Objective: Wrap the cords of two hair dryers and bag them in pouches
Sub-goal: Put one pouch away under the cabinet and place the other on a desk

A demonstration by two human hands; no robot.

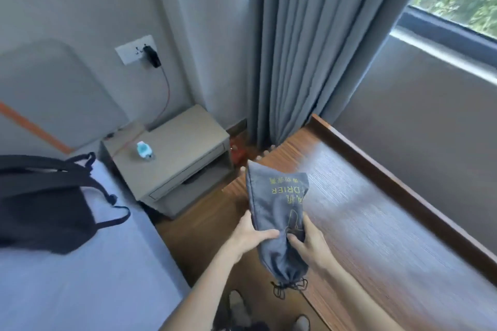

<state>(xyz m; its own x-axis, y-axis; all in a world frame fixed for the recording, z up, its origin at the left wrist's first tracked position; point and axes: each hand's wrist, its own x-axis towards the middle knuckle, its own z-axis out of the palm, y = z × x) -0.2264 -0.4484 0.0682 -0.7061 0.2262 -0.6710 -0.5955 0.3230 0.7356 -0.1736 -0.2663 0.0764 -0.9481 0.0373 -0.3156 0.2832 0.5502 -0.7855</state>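
A grey drawstring pouch (277, 204) with yellow lettering is held between both hands above the left end of the wooden desk (376, 209). It bulges as if filled, and its contents are hidden. Its drawn mouth with a black cord (289, 287) points toward me. My left hand (250, 234) grips the pouch's left side, thumb across the front. My right hand (309, 242) grips its right side near the middle. No hair dryer or second pouch shows.
A beige nightstand (174, 153) with a small bottle (144, 150) stands by the wall, under a socket with a black plug and orange cable. A black backpack (40, 201) lies on the bed at left. Grey curtains (309, 48) hang behind the desk.
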